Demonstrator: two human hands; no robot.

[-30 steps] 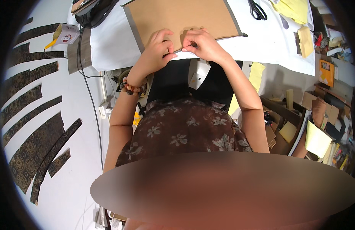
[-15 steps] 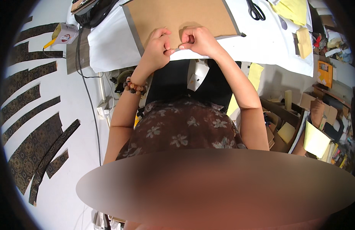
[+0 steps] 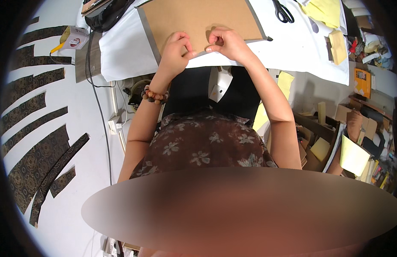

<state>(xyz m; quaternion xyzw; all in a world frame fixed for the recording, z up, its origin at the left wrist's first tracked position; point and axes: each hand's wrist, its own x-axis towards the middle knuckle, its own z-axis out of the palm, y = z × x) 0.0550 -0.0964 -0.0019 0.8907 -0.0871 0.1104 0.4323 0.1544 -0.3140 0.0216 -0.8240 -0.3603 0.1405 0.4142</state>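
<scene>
In the head view, the brown board (image 3: 202, 25) lies on the white-covered bench (image 3: 292, 58), directly beneath and beyond both grips, with a dark border strip (image 3: 148, 32) along its sides. The left grip (image 3: 176, 53) is at the board's near edge, its thumb reaching inward and its fingers bent above. Just to its right, the right grip (image 3: 230, 45) has its thumb laid at the same edge and its index finger curled above. Whether either grip actually pinches the edge, I cannot tell; a short stretch of edge shows between the thumbs.

To the right of the right grip, a small black tab (image 3: 269, 39) juts from the board's near corner. Farther out on that side lie black scissors (image 3: 284, 12) and yellow paper (image 3: 322, 13). Well left of the left grip are dark patterned strips (image 3: 31, 122) and a white container (image 3: 74, 39).

In my judgement, uneven pressure from the two thumbs could leave the near edge creased or crooked. The board could also skew on its loose-looking cover if one grip pulls harder, since neither hand braces its far part. The jutting tab could snag or bend if the right forearm brushes it.
</scene>
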